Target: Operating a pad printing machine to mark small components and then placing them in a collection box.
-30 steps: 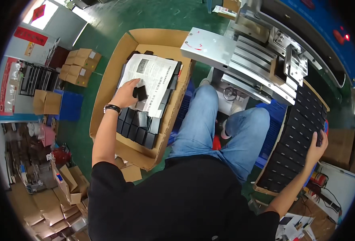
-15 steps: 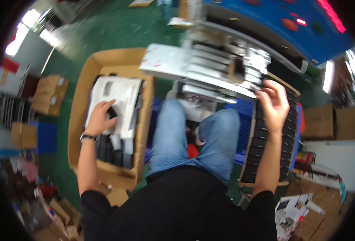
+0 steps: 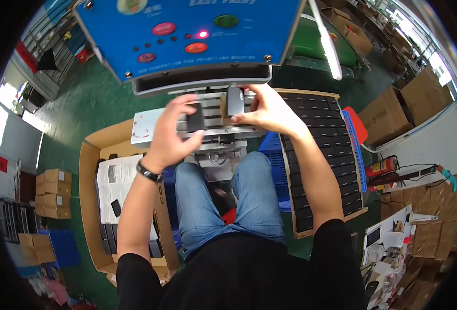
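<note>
My left hand (image 3: 169, 135) is closed at the edges of a flat black rectangular piece (image 3: 194, 118), held over the left part of a slotted metal machine bed (image 3: 213, 122). My right hand (image 3: 271, 109) grips a similar dark grey piece (image 3: 235, 101) between thumb and fingers, beside a small tan block on the bed. Whether this second piece rests on the bed or is lifted, I cannot tell. Above both hands overhangs the machine's blue control panel (image 3: 187, 51), with oval buttons and a lit red light.
On the left, a cardboard carton (image 3: 90, 206) holds printed paper (image 3: 120, 181) and several black pieces. A tray (image 3: 319, 155) of rows of black pieces lies at right. A white box (image 3: 145, 128) adjoins the bed. A white rod (image 3: 329, 46) hangs at upper right.
My left hand has gone from the carton to the machine bed with a black piece. My right hand has moved from near the tray onto the dark grey piece. The view has swung rightward.
</note>
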`<act>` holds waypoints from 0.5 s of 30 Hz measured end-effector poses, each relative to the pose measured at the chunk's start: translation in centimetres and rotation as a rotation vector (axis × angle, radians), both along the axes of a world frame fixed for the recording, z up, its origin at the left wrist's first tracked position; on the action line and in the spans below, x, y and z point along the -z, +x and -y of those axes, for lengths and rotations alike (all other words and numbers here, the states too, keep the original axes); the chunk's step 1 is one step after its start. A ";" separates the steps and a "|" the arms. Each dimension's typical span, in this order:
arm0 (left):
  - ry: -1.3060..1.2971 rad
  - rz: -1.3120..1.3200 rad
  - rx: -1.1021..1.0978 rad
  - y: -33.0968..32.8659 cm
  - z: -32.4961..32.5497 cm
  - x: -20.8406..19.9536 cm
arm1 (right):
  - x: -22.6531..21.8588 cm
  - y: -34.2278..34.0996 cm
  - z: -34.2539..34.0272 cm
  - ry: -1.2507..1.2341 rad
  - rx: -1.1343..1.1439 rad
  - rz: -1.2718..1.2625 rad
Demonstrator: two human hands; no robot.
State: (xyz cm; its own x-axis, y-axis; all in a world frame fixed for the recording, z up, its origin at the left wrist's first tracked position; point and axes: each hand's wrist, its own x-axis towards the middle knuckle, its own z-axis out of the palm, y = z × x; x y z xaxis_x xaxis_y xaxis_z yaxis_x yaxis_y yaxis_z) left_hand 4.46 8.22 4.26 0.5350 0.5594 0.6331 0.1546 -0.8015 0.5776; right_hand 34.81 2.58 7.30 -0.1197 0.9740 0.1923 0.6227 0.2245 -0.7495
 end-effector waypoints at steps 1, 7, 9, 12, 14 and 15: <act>0.009 0.001 0.016 2.2 -0.2 -0.4 | -0.2 1.0 1.2 0.039 0.045 -0.053; 0.129 -0.336 0.123 6.8 -2.1 0.4 | 4.6 11.1 13.3 0.007 0.463 -0.226; 0.181 -0.458 0.083 6.9 -1.7 0.1 | 8.6 16.3 18.2 -0.067 0.704 -0.275; 0.186 -0.560 0.070 6.7 -1.6 -0.5 | 12.1 23.8 24.8 -0.124 1.022 -0.156; 0.137 -0.600 0.061 7.0 -0.9 -0.7 | 14.1 26.9 27.0 -0.147 1.168 -0.016; 0.136 -0.578 0.068 7.2 -0.5 -0.5 | 15.1 28.2 27.8 -0.177 1.222 0.071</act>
